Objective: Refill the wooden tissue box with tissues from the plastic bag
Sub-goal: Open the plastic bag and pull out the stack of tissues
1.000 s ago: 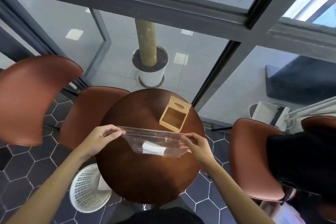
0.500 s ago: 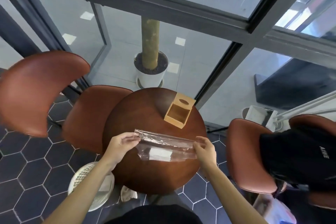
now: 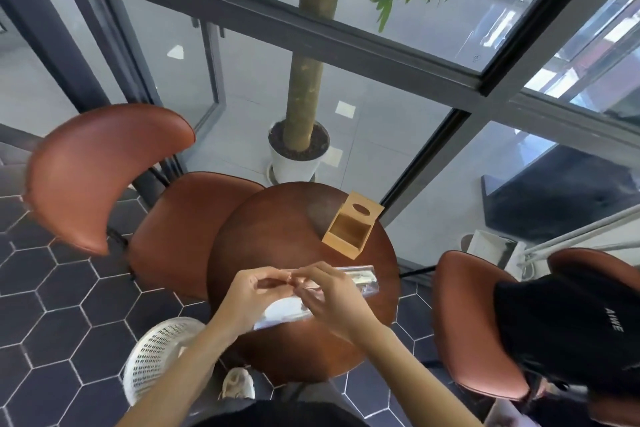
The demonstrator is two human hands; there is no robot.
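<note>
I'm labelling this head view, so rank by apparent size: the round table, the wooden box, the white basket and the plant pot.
Largest to smallest:
1. Table
2. Basket
3. Box and pot look alike; the pot stands farther off, so unranked.

One legible marking was present: white capital letters reading "AIWE" were printed on a black garment (image 3: pixel 568 326) lying over the chair (image 3: pixel 474 333) at the right. No other text, label, brand or number could be read.
</note>
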